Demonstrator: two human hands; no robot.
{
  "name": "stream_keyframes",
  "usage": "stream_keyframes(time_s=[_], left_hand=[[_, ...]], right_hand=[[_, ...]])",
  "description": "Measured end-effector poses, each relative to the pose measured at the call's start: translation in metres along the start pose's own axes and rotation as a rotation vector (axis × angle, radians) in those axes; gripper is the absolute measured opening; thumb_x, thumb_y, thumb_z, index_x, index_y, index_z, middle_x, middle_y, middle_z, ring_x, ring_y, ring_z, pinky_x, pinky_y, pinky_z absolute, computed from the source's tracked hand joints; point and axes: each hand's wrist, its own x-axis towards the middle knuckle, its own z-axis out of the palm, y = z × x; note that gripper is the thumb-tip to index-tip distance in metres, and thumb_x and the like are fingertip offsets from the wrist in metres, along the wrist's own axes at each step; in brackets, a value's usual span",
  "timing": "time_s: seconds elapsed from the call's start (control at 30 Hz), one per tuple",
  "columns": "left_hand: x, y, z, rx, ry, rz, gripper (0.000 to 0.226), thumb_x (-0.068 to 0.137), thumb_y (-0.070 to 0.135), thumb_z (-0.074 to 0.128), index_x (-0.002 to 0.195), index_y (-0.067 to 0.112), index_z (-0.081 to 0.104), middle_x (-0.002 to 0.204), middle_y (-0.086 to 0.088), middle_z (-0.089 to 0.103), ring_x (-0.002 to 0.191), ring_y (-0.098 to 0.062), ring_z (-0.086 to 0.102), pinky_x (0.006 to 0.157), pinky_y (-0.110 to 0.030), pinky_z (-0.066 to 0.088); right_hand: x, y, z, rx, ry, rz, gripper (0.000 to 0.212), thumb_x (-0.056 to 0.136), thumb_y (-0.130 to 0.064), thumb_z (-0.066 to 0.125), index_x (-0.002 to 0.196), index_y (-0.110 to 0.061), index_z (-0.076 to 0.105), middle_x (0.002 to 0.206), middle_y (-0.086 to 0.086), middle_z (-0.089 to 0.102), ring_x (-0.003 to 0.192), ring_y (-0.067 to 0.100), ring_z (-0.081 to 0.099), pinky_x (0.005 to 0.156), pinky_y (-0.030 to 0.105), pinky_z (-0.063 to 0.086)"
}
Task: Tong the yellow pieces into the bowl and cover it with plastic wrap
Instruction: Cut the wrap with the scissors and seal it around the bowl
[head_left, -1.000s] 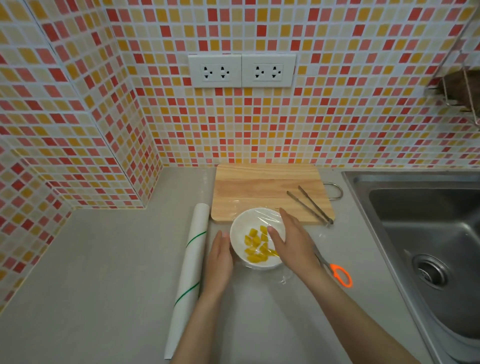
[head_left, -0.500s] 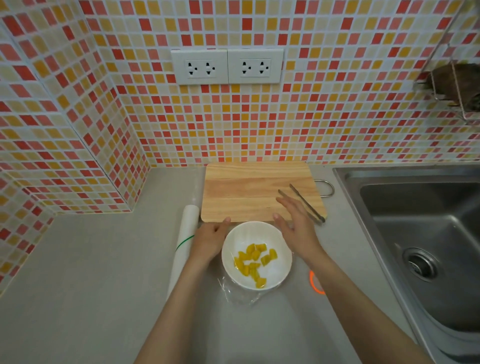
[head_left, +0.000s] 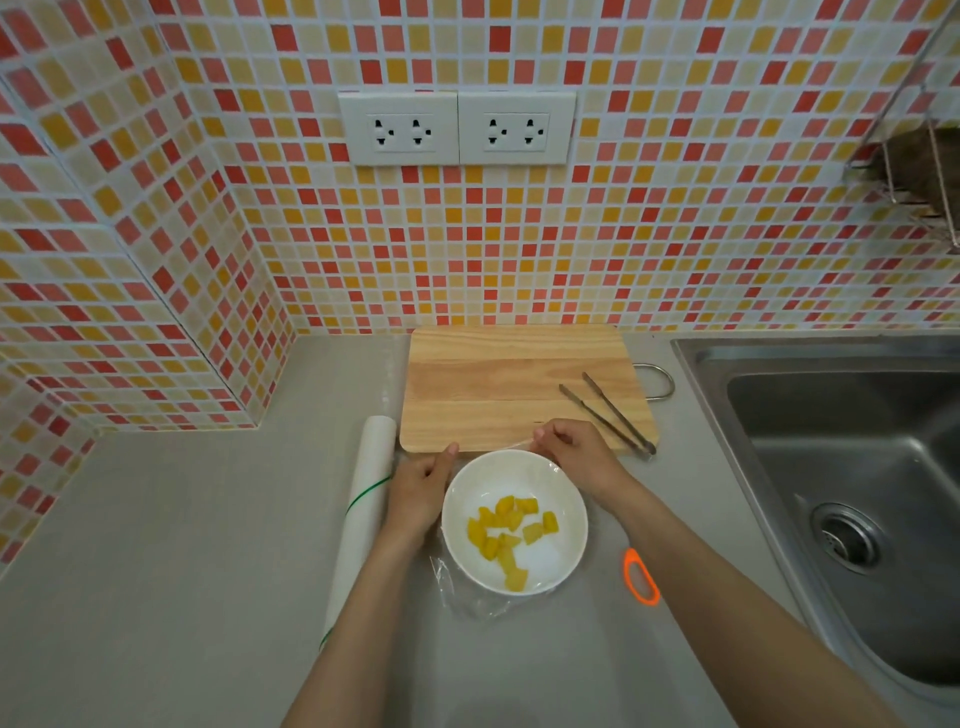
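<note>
A white bowl (head_left: 563, 499) with several yellow pieces (head_left: 506, 527) stands on the grey counter, just in front of the wooden cutting board (head_left: 514, 379). Clear plastic wrap (head_left: 467, 592) lies over the bowl and bunches out at its near left side. My left hand (head_left: 423, 483) rests against the bowl's left rim. At the far right rim my right hand (head_left: 576, 449) pinches the edge of the wrap. Metal tongs (head_left: 605, 410) lie on the board's right part.
A roll of plastic wrap (head_left: 363, 514) lies left of the bowl. Scissors with an orange handle (head_left: 641, 577) show beside my right forearm. A steel sink (head_left: 852, 467) fills the right side. Tiled walls stand behind and to the left.
My right hand left the top of the bowl and went to its far edge, where it now pinches the wrap. My left hand slid up the left rim.
</note>
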Motion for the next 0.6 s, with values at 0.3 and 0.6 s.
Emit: stream_keyframes(time_s=[0.3,0.6], left_hand=[[-0.002,-0.009,-0.004,0.211,0.038,0.189,0.041,0.089,0.030,0.056,0.058,0.003,0.052,0.053,-0.001,0.053,0.053,-0.013,0.045,0.049,-0.018,0.033],[-0.015,-0.008,0.001,0.222,0.143,0.191,0.032,0.090,0.036,0.051,0.072,0.010,0.058,0.064,-0.005,0.066,0.065,-0.025,0.062,0.060,-0.040,0.047]], right_hand=[[-0.009,0.026,0.005,0.137,0.115,0.102,0.034,0.094,-0.010,0.048,0.063,-0.014,0.060,0.059,-0.001,0.058,0.046,-0.003,0.051,0.051,0.017,0.041],[-0.012,0.038,0.010,0.068,0.234,-0.007,0.024,0.094,-0.010,0.047,0.076,-0.009,0.062,0.076,0.005,0.063,0.074,0.016,0.056,0.071,0.033,0.044]])
